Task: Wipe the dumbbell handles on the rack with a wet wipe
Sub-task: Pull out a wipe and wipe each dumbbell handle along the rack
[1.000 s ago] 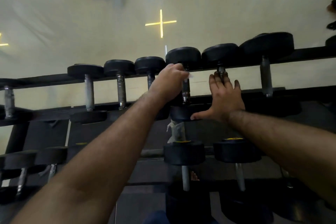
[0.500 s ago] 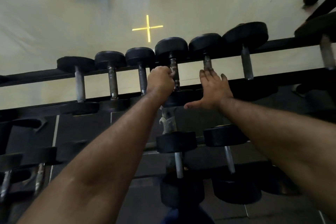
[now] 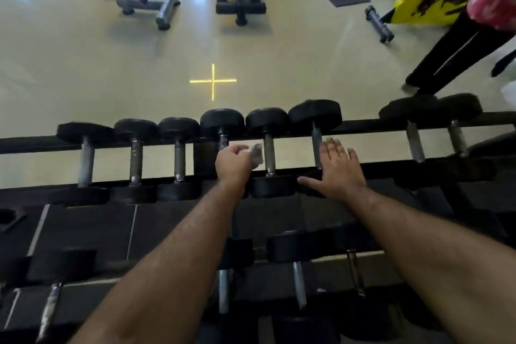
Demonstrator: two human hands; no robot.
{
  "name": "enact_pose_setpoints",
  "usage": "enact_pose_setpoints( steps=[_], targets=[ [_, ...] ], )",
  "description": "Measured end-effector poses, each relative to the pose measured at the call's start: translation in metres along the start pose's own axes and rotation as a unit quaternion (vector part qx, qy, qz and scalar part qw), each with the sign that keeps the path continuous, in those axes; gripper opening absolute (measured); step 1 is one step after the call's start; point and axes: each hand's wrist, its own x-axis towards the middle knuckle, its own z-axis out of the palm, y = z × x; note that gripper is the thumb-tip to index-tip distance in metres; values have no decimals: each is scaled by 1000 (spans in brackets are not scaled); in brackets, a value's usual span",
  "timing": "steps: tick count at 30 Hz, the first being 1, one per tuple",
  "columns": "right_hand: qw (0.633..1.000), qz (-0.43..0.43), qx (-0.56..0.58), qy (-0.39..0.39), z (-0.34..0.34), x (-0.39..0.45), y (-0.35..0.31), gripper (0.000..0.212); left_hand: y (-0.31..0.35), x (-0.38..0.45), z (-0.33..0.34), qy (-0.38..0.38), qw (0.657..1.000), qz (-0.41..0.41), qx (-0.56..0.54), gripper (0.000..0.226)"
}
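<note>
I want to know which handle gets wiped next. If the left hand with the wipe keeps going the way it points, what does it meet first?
Most likely the bare metal handle just right of the wipe in the left hand. Depth is hard to judge from above.

Black dumbbell heads [image 3: 222, 122] on grey steel handles [image 3: 269, 154], a whitish wipe [image 3: 257, 154], a yellow cross [image 3: 212, 81] on the cream floor [image 3: 83, 70].

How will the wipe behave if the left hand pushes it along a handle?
Probably limp: the wipe sits crumpled in the left hand. Likely light, since it is thin. It may bunch rather than slide flat on the handle.
</note>
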Motion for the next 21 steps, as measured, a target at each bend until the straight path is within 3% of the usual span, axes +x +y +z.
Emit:
enact_pose_setpoints(
  steps=[3, 9, 15, 19, 21],
  targets=[
    [997, 30, 67, 9, 3, 46, 22, 139, -8, 12, 27, 40, 996, -49, -59, 23],
    [972, 52, 222, -63, 30, 82, 32, 161, -20, 18, 84, 176, 971, -57, -149, 14],
    [967, 52, 221, -113, 25, 85, 26, 167, -17, 15, 100, 280, 952, 56, 114, 36],
    [980, 23, 178, -90, 29, 72, 17, 173, -11, 33, 103, 194, 908, 146, 340, 36],
    [983, 24, 164, -78, 30, 73, 18, 175, -11, 44, 108, 119, 862, 206, 447, 33]
  ],
)
